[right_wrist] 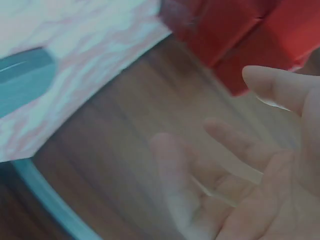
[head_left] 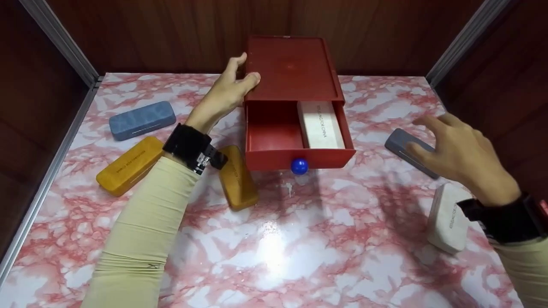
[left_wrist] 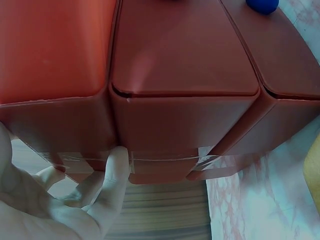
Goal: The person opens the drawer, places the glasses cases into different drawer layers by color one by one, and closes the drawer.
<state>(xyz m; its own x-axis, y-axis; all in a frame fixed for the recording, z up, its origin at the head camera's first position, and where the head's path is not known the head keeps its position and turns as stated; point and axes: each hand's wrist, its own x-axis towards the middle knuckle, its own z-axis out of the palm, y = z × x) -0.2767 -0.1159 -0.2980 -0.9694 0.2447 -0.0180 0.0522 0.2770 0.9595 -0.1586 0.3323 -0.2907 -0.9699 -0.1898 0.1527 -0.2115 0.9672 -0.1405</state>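
Note:
My left hand holds the left edge of a red drawer box, its thumb on the top and fingers against the side. The box's top drawer is pulled out and has a blue round knob. A white printed case lies in the drawer's right part; the left part shows bare red floor. My right hand, fingers spread and holding nothing, hovers at the right over a dark grey-blue case. Below the right wrist stands a white case, partly covered by the wrist strap.
A blue case and a mustard case lie on the left, with another mustard case in front of the box. All rest on a pink-and-white marbled tabletop. Dark wooden panels enclose the back and sides.

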